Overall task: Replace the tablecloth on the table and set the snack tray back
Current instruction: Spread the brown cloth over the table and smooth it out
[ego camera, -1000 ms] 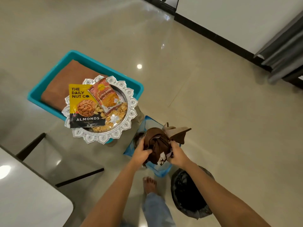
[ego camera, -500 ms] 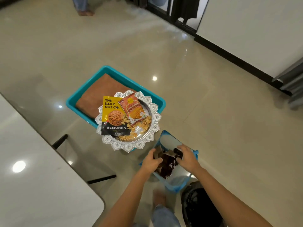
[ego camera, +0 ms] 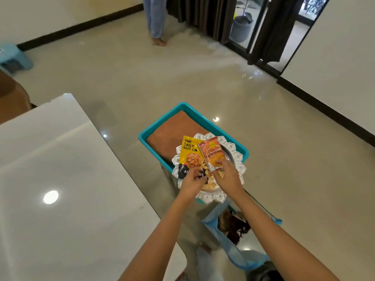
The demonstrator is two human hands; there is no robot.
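Yellow pouch (ego camera: 189,154) reads "THE DAILY NUT CO" — the left hand (ego camera: 191,182) and right hand (ego camera: 228,176), fingers curled, cover the silver snack tray (ego camera: 237,159); grip unclear.

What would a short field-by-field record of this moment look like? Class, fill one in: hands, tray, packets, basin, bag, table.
left hand: over the snack tray, fingers on the almond packet; grip unclear
right hand: at the orange packet; grip unclear
snack tray: silver, resting on the teal basin
basin contents: folded brown cloth
blue bag: on the floor, dark crumpled cloth inside
table: white, bare, no cloth on it
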